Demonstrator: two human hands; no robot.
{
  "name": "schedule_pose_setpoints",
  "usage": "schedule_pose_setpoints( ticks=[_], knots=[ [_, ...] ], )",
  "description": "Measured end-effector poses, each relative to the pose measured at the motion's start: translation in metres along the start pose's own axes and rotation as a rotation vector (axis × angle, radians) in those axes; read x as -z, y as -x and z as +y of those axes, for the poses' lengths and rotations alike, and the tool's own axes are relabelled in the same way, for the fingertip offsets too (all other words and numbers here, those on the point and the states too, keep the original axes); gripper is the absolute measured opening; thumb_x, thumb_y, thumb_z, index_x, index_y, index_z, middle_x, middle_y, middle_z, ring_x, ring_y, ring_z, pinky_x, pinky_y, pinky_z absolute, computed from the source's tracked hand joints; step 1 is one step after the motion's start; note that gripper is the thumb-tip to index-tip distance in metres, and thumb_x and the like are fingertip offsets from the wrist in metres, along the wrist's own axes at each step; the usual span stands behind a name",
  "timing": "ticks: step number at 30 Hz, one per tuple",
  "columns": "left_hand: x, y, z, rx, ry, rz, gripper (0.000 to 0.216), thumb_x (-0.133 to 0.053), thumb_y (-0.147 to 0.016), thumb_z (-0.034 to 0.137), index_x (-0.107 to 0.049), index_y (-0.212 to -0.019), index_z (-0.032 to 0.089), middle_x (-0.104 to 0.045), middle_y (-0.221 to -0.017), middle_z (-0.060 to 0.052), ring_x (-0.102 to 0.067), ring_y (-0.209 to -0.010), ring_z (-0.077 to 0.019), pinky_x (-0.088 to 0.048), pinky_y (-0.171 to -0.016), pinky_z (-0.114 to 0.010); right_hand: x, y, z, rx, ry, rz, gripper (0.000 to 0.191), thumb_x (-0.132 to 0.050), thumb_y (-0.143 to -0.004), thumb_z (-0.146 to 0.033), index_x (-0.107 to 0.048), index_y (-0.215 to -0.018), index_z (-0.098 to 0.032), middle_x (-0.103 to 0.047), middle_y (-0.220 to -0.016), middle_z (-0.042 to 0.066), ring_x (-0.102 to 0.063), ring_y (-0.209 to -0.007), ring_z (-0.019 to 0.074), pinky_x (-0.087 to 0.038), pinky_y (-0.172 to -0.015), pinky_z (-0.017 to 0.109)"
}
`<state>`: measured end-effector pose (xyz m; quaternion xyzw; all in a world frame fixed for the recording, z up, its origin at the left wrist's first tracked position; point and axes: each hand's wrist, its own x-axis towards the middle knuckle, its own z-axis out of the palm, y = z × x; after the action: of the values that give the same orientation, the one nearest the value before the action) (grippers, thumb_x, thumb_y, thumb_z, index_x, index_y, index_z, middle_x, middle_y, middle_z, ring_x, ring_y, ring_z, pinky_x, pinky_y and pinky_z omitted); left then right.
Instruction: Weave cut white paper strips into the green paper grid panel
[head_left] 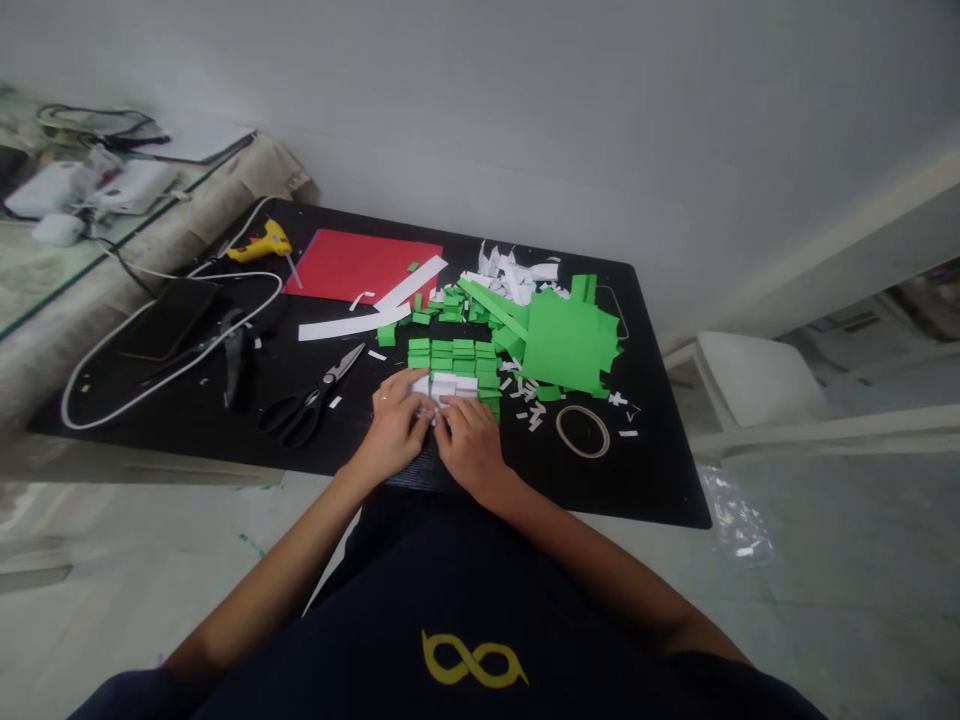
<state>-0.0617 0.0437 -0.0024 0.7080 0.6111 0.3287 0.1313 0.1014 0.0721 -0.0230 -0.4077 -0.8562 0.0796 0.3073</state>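
The fingers of the left hand (394, 425) and right hand (472, 445) meet over the white pieces (455, 384) in the near part of the folded-paper panel (442, 355), curled down onto them; whether they pinch a piece or only press, I cannot tell. The panel, its green rows beyond the white, lies on the black bench (660, 480) close to its near edge, directly in front of the person. Both hands are palm down, one at the panel's near left corner, the other along its near side, thumbs close together; the wrists cross the bench edge and the forearms spread back to either side of the dark shirt (390, 600). Left of the panel a strip of black surface shows before the scissors (311, 400), whose blades point away from the person; well beyond them to the left lies a dark-handled tool (235, 360). Right of the panel there is less room: white slips (531, 415) are scattered just beside it, then the tape ring (583, 432), with black surface running on to the bench's right edge. Green sheets (562, 340) crowd the panel's far right, and white strips (352, 323) and a red sheet (360, 262) lie to its far left.
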Motion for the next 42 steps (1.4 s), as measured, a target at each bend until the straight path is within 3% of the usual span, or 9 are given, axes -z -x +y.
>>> schedule_pose_setpoints(
  ticks=[30, 42],
  knots=[
    [-0.0013, 0.0005, 0.0012, -0.03, -0.037, 0.031, 0.016, -0.054, -0.099, 0.023, -0.069, -0.095, 0.022, -0.059, -0.15, -0.011, -0.045, -0.143, -0.0341, -0.038, -0.116, -0.058, -0.0044, -0.0014, 0.0027, -0.029, -0.029, 0.016, 0.016, -0.054, -0.104, -0.018, -0.07, -0.1, -0.019, -0.078, -0.11, 0.011, -0.068, -0.105, 0.0263, -0.049, -0.089, 0.041],
    [-0.0003, 0.0002, 0.0042, 0.005, -0.021, 0.023, 0.018, -0.053, -0.098, 0.024, -0.069, -0.092, 0.022, -0.059, -0.149, -0.012, -0.045, -0.142, -0.0354, -0.036, -0.117, -0.063, -0.0015, -0.0013, -0.0006, -0.055, -0.044, 0.03, 0.015, -0.055, -0.102, -0.019, -0.07, -0.1, -0.018, -0.078, -0.108, 0.012, -0.069, -0.105, 0.0278, -0.051, -0.089, 0.042]
  ],
)
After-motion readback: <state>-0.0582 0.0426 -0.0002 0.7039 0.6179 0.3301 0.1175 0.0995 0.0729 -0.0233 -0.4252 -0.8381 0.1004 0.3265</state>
